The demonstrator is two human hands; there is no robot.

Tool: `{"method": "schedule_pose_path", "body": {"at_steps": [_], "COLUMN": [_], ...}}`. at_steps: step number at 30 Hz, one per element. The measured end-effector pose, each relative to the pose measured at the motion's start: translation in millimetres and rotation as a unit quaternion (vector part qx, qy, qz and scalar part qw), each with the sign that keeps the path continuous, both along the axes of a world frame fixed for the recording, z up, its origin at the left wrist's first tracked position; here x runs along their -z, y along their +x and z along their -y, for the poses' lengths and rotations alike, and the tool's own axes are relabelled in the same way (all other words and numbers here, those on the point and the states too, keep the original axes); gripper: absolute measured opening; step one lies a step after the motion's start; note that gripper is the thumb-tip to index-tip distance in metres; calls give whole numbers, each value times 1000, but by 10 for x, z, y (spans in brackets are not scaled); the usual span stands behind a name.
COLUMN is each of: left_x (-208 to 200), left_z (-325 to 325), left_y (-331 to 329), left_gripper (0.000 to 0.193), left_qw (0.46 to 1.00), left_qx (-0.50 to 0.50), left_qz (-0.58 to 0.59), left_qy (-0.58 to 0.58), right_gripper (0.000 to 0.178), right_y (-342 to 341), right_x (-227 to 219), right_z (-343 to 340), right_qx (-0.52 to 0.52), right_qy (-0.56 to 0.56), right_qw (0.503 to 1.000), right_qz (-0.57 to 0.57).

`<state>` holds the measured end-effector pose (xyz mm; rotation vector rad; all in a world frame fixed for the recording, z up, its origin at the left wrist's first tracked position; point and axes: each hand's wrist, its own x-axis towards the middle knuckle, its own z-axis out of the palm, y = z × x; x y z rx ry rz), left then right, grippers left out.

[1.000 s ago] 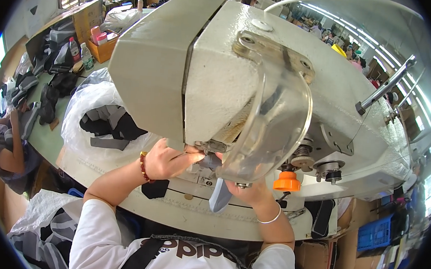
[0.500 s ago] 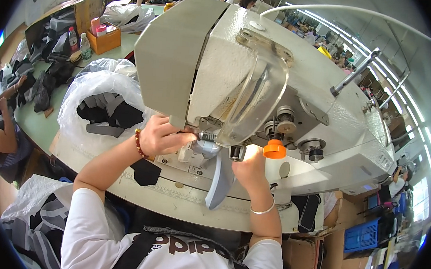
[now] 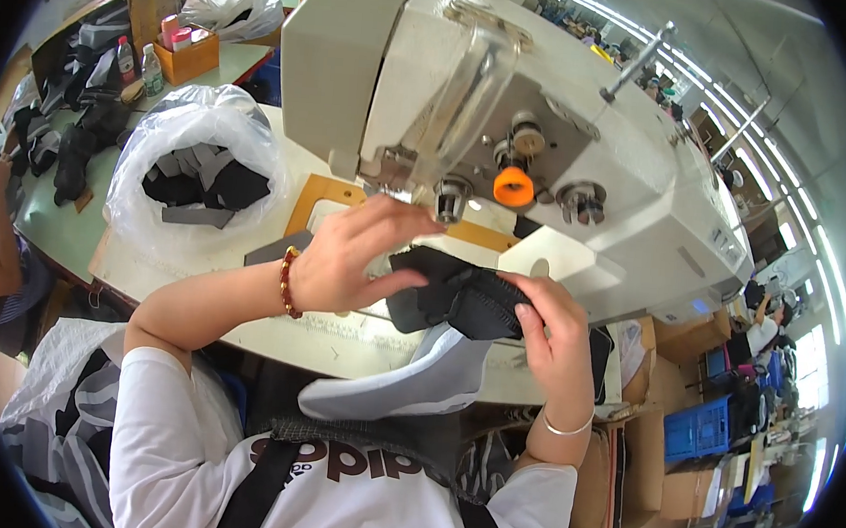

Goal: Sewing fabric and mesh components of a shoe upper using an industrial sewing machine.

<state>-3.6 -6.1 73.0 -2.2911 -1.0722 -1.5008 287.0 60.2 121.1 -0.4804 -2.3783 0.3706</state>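
Note:
My right hand (image 3: 558, 327) pinches the edge of a black fabric piece (image 3: 440, 295) with a stitched, ridged part. From this piece a light grey fabric strip (image 3: 405, 380) hangs down and curves to the left over the table's front edge. My left hand (image 3: 350, 249) is open, its fingers stretched toward the presser area and its thumb beside the black fabric's left edge; whether the thumb touches it I cannot tell. Over both hands stands a large cream sewing machine (image 3: 581, 246) with an orange knob (image 3: 514, 186). Its needle is hidden behind my left fingers.
A clear plastic bag (image 3: 134, 190) of black and grey fabric pieces stands left of the machine. On the far-left table are an orange box (image 3: 187, 56), bottles (image 3: 152, 70) and dark fabric. A white sack (image 3: 37, 389) lies lower left; cardboard boxes (image 3: 640, 456) and a blue crate (image 3: 696, 430) stand right.
Both hands have come away from under the machine head. The black piece with its grey strip is now out in front, held by my right hand; my left fingers have spread.

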Motion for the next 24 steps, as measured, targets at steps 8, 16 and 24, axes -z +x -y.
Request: {"method": "schedule_pose_path", "body": {"at_steps": [8, 16, 24], "left_x": [-17, 36, 34], "left_z": [59, 83, 135], "left_y": [390, 673, 849], "left_gripper": [46, 44, 34], "left_qw": [865, 868, 907], "left_qx": [118, 186, 201], "left_qz": [256, 270, 123], "left_qy": [-416, -373, -350], "right_gripper": [29, 29, 31], "right_y": [275, 690, 2049], "right_x": [129, 181, 80], "right_z": [89, 278, 1212], "right_qx": [11, 45, 313], "right_qy": [-144, -121, -63], "right_qw": [989, 988, 942], "right_qz": [-36, -78, -105]}}
